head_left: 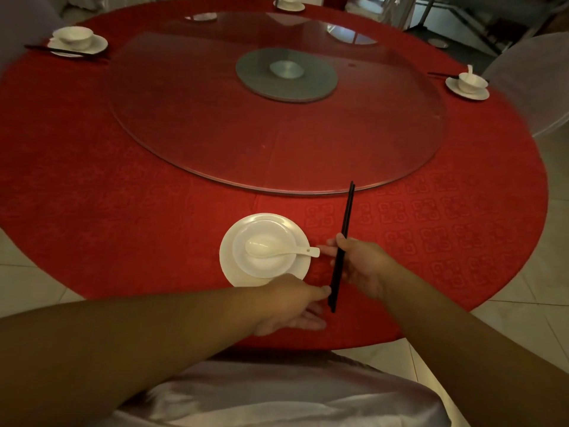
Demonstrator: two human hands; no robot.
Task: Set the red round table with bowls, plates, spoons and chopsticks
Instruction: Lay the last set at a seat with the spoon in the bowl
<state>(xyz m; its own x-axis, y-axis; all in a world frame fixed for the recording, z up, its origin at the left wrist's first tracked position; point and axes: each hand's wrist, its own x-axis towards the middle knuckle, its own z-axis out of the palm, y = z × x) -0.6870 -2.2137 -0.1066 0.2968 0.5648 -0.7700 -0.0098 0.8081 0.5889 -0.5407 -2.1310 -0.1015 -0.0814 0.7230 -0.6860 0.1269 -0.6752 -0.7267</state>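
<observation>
2 hands were over the near edge of the red table point(123, 186) in the head view. The right hand point(357, 266) grasped a pair of black chopsticks point(342, 241) near their middle, with the thumb on top and the fingers curled around them. The chopsticks lay just to the right of the nearest plate point(229, 269), and their far tips pointed toward the rim of the glass turntable point(277, 124). The left hand point(292, 306) had its fingers stretched out and relaxed; its fingertips point(324, 291) touched the near end of the chopsticks, and it grasped nothing. On the nearest plate sat 1 white bowl point(264, 263), and 1 white spoon point(277, 249) lay in the bowl with its handle pointing right. 3 other settings stood on the table: 1 at far left point(77, 41) with chopsticks beside it, 1 at far right point(468, 84) with a spoon in its bowl, and 1 at the far edge point(289, 4). A chair back with a shiny cover point(277, 396) was below the arms.
</observation>
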